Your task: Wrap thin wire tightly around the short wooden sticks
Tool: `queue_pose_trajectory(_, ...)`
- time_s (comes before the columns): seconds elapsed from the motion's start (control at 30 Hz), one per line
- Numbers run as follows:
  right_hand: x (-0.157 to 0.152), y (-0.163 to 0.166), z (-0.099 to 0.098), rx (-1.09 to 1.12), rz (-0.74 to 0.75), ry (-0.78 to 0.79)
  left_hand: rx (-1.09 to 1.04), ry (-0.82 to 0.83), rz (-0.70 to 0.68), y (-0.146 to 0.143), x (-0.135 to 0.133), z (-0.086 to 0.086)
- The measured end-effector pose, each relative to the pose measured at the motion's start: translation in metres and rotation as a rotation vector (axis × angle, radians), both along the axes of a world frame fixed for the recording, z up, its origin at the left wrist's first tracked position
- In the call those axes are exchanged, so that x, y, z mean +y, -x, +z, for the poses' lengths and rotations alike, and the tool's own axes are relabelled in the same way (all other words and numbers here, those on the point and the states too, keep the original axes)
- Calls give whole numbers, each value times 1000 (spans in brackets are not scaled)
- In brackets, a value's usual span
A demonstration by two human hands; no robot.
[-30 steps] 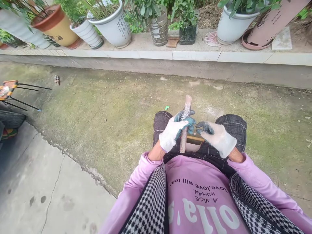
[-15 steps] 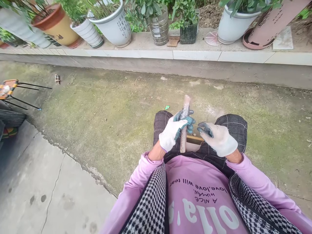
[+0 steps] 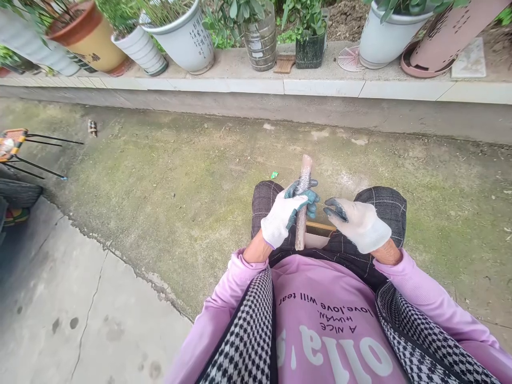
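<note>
I sit with my knees apart over mossy concrete. My left hand (image 3: 285, 212), in a white glove with dark green fingers, is wrapped round a pinkish-brown stick (image 3: 305, 169) that points away from me. My right hand (image 3: 358, 222), gloved the same way, hovers just right of the stick with fingers curled together in a pinch; whether anything thin is in them I cannot make out. A wooden stool edge (image 3: 318, 228) shows between my legs.
A low concrete ledge (image 3: 320, 88) at the back carries several plant pots, among them a white pot (image 3: 184, 37) and a black pot (image 3: 309, 50). A folding stool with thin black legs (image 3: 32, 154) stands at the far left. A small green scrap (image 3: 273, 175) lies ahead.
My right hand has drifted slightly right and up, away from the stick. My left hand and the stick have barely moved.
</note>
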State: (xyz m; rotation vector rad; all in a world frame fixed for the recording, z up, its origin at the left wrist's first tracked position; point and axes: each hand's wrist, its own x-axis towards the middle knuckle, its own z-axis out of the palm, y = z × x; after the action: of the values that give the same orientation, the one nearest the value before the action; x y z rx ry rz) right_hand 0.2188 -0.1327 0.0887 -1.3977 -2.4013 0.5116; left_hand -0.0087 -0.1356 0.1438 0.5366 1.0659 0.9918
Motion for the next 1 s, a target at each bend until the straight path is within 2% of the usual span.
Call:
queue_pose_trajectory(0.1, -1, 0, 1, 26, 3, 34, 147, -40, -33, -1, -3, -4)
queue_pose_trajectory(0.27, -5, 1, 6, 151, -26, 101, 413, -128, -67, -4, -5, -21)
queue_pose_trajectory(0.53, -10, 3, 13, 269, -160, 292, 507, -224, -91, -7, -8, -33)
queue_pose_trajectory(0.7, -13, 6, 16, 361, -190, 335, 499, -209, -48, -8, -9, -32)
queue_pose_trajectory(0.83, -15, 8, 15, 400, -233, 312, 383, -115, -44, -8, -8, -25)
queue_pose_trajectory(1.0, -13, 4, 15, 305, -121, 170, 206, -21, 5, -9, -12, -17)
